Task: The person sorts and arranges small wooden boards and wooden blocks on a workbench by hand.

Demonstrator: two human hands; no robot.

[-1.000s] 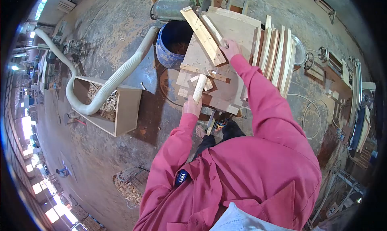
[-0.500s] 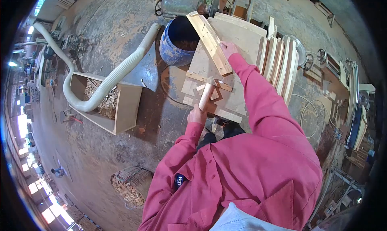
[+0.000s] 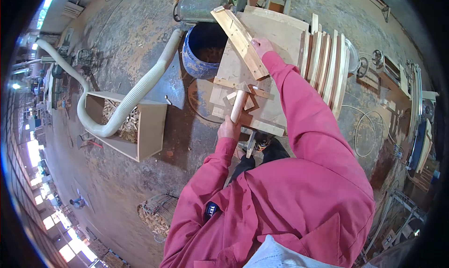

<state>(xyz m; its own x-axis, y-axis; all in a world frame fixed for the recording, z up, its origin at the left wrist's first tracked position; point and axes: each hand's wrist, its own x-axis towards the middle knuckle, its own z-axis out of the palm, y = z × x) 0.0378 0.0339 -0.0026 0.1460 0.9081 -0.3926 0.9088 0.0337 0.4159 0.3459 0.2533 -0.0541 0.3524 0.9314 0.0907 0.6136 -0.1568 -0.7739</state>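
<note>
My left hand (image 3: 228,128) is closed around the near end of a short reddish wooden piece (image 3: 239,106), which points away from me. Its far end reaches small crossed wooden strips (image 3: 252,101) on a pale board-topped work surface (image 3: 279,38). My right hand (image 3: 262,46) grips the right edge of a long light wooden board (image 3: 241,44) that lies slantwise across that surface. Part of the right fingers is hidden, but they look bent over the board's edge.
Long curved wooden strips (image 3: 325,71) stand in a row at the right. A blue barrel (image 3: 199,67) is beside the work surface. Leftward, a ribbed hose (image 3: 140,90) runs into a wooden box (image 3: 152,132) of offcuts. A wire basket (image 3: 156,216) of scraps sits on the floor.
The view has shifted slightly. My left hand still holds the short wooden piece and my right hand stays at the long board's edge, with little visible movement of either.
</note>
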